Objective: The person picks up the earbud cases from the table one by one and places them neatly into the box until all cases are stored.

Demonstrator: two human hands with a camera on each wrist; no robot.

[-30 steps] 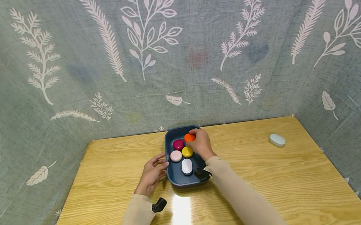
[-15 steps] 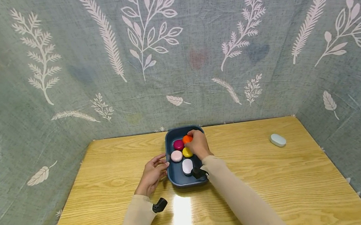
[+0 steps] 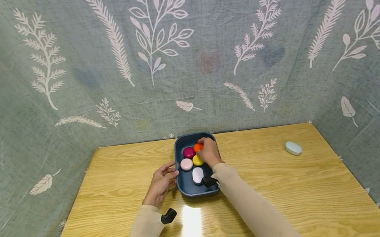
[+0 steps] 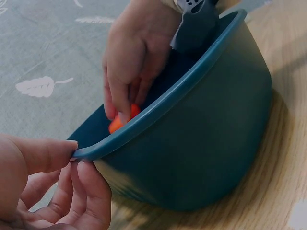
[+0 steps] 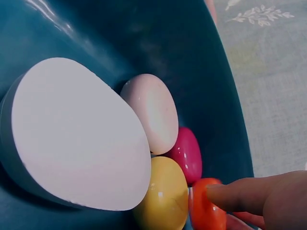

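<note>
A dark blue plastic basin (image 3: 192, 195) stands on the wooden table. My left hand (image 3: 160, 184) is at its left side; in the left wrist view thumb and fingers pinch the rim (image 4: 158, 116). Inside the basin, my right hand (image 3: 210, 153) pinches a glossy orange rounded piece (image 5: 207, 206). Close beside that piece lie a magenta one (image 3: 188, 152) and a yellow one (image 3: 197, 160), with a pale pink one (image 3: 186, 164) to their left. Nearer the front sits a white-topped oval piece (image 5: 79, 134) with a dark base, partly covered by the right wrist's camera in the head view.
A pale blue oval piece (image 3: 293, 148) lies on the table (image 3: 252, 174) at the far right. Behind the table's back edge hangs a grey-green curtain (image 3: 186, 87) with white leaf prints, which also closes off both sides.
My right hand has shifted slightly left and nearer with the orange piece, which is now closer to the magenta and yellow ones. The left hand keeps its place at the rim.
</note>
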